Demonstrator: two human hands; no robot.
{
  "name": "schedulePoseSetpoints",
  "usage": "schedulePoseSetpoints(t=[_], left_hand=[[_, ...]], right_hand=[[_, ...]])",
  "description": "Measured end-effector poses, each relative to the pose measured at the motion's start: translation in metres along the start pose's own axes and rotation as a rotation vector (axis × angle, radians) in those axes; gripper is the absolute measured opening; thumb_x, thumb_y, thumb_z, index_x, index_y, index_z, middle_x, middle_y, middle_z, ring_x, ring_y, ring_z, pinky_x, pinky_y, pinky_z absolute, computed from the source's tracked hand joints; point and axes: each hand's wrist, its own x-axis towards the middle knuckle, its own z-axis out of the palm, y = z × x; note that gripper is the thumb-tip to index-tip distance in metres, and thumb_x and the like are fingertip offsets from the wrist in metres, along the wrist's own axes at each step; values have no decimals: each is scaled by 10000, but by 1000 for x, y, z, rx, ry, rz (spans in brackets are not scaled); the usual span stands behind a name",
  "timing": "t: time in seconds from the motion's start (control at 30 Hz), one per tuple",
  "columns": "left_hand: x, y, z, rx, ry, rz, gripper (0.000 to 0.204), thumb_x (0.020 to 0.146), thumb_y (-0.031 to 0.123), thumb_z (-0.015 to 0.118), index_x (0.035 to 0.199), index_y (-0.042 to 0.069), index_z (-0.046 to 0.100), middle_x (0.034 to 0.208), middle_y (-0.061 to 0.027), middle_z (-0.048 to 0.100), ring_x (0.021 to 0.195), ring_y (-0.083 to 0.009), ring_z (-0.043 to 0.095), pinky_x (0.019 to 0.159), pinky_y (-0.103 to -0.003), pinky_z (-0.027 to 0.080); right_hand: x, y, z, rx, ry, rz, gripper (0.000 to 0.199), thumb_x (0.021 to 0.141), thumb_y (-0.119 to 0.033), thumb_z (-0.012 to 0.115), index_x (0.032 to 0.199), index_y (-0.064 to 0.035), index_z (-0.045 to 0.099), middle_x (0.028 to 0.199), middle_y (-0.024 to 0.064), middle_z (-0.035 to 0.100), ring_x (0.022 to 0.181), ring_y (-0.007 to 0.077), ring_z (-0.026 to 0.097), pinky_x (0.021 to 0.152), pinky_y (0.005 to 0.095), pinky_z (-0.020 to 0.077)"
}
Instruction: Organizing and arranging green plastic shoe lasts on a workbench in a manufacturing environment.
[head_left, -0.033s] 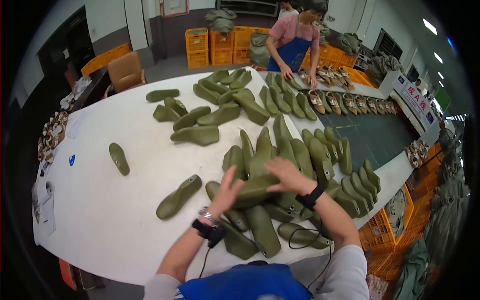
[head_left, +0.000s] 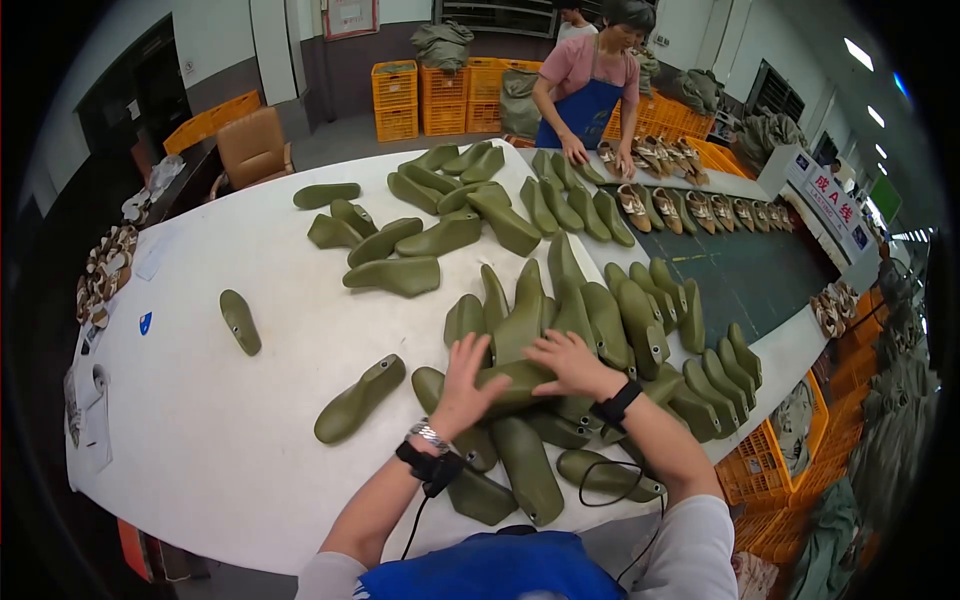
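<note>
Green shoe lasts lie in a loose heap on the white table in front of me. My left hand (head_left: 466, 392), fingers spread, is over the near left of the heap. My right hand (head_left: 574, 364) also has its fingers apart, close to the far side of the heap. Between the two hands lies one green shoe last (head_left: 520, 385), partly covered by them; I cannot tell how firmly they touch it. Below it, another shoe last (head_left: 527, 470) points toward me. A single shoe last (head_left: 360, 400) rests to the left of my left hand.
More lasts (head_left: 440, 233) are scattered farther back on the white table (head_left: 230, 440). Lasts stand in rows (head_left: 720, 385) at the right, beside a dark green belt (head_left: 720, 275) with shoes. Across the table a co-worker (head_left: 590, 85) handles shoes. Orange crates (head_left: 765, 455) stand at the right.
My left hand has shifted slightly right, with its fingers now more spread over the heap. My right hand has barely moved. The view has shifted a little.
</note>
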Motion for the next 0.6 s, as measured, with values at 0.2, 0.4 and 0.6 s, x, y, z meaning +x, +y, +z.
schedulePoseSetpoints(t=[0.2,0.4,0.6], left_hand=[[-20,-1,0,910,-394,308,821,648,292,744,1365,188,357,1355,-137,387,1242,-333,357,1005,-481,291],[10,-34,9,834,-242,308,783,522,171,767,1236,80,460,1050,-160,484,1009,-311,471,839,-396,399],[34,-49,-25,173,-269,-345,835,566,338,818,1229,-19,457,1094,-182,565,988,-312,573,854,-374,471]], right_hand=[[-40,8,19,134,153,282,413,741,-293,676,1082,-73,601,1075,127,575,1088,310,483,934,422,372],[-67,-26,1,476,303,403,328,793,-168,646,1083,-23,594,1045,169,607,970,326,572,848,373,461],[-62,-74,16,1219,226,669,469,805,-132,671,1227,-7,509,1029,103,606,828,143,617,740,261,499]])
